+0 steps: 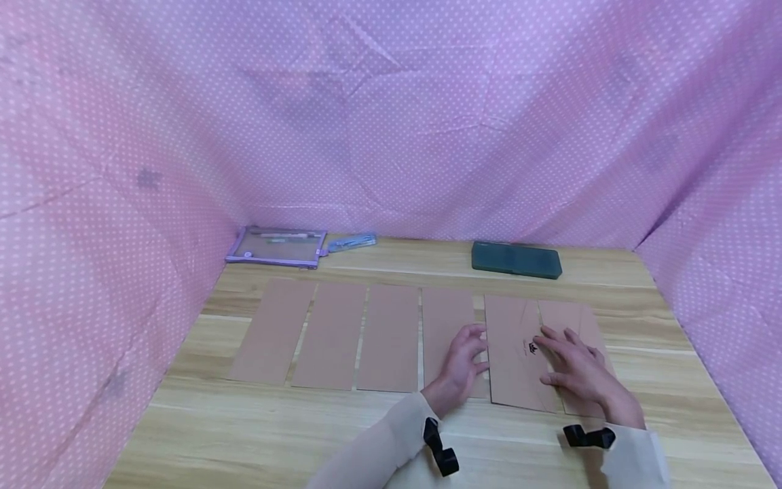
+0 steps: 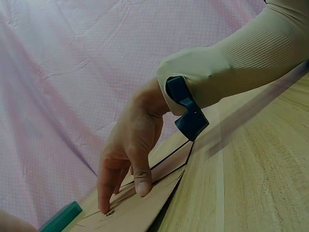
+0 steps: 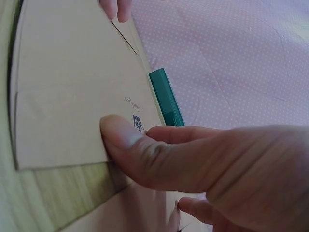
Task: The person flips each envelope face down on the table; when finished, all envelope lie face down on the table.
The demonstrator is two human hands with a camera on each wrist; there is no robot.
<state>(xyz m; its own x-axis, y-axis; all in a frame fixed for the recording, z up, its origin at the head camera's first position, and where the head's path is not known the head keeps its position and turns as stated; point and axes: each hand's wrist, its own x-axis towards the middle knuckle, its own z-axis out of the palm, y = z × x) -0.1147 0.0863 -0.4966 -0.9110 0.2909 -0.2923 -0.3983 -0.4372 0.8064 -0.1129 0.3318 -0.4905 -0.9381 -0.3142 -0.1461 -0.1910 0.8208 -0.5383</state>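
Note:
A brown paper envelope [image 1: 513, 367] with a small printed crown and the words "Thank you" lies flap side up on the table. Thin diagonal flap lines cross its far part. My left hand [image 1: 461, 363] is at its left edge, fingers bent and fingertips right at the paper. From the other side, my right hand [image 1: 577, 367] reaches over, index fingertip by the crown, thumb [image 3: 120, 133] resting on the paper near the right edge. A dark gap shows beneath the near edge. Partly under my right hand lies another brown envelope [image 1: 583, 401].
Several plain brown envelopes [image 1: 387, 339] lie in a row to the left. Behind them are a purple-edged mesh zip pouch [image 1: 275, 248] holding pens and a blue packet [image 1: 352, 242]. A dark green case [image 1: 516, 259] sits at the back right. Pink dotted cloth [image 1: 391, 136] surrounds the wooden table.

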